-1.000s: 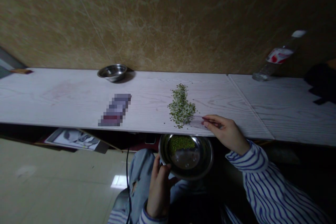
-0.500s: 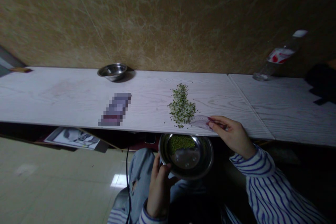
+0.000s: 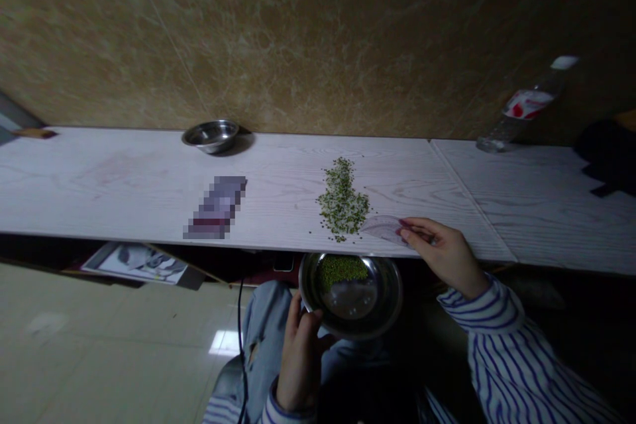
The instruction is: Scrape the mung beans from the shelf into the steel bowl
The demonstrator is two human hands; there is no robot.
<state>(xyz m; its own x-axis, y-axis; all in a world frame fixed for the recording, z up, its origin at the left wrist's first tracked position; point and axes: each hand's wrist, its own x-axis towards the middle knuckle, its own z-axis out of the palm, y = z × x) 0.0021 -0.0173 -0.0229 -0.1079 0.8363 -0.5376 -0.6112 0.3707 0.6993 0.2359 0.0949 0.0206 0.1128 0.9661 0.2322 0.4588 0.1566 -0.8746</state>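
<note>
My left hand (image 3: 304, 354) grips the rim of a steel bowl (image 3: 385, 321), which sits below the front edge of the table. Green beans (image 3: 342, 269) lie on the far side of that bowl's bottom. Between the thumb and fingers of my right hand (image 3: 442, 248) is a clear plastic protractor (image 3: 381, 228), held low over the tabletop. Its left end is by the lower right of a loose pile of green beans mixed with white grains (image 3: 342, 202). A few single beans are scattered around the pile.
A small steel bowl (image 3: 211, 137) stands against the wall on the white table (image 3: 278, 192). Left of the pile lies a blurred-out flat object (image 3: 216, 207). A plastic bottle (image 3: 521, 109) and a dark item (image 3: 606, 156) are at the right. An open drawer (image 3: 139, 262) juts out below.
My right hand and the protractor have shifted slightly to the right, a little away from the pile. The left hand and the bowl look nearly unchanged.
</note>
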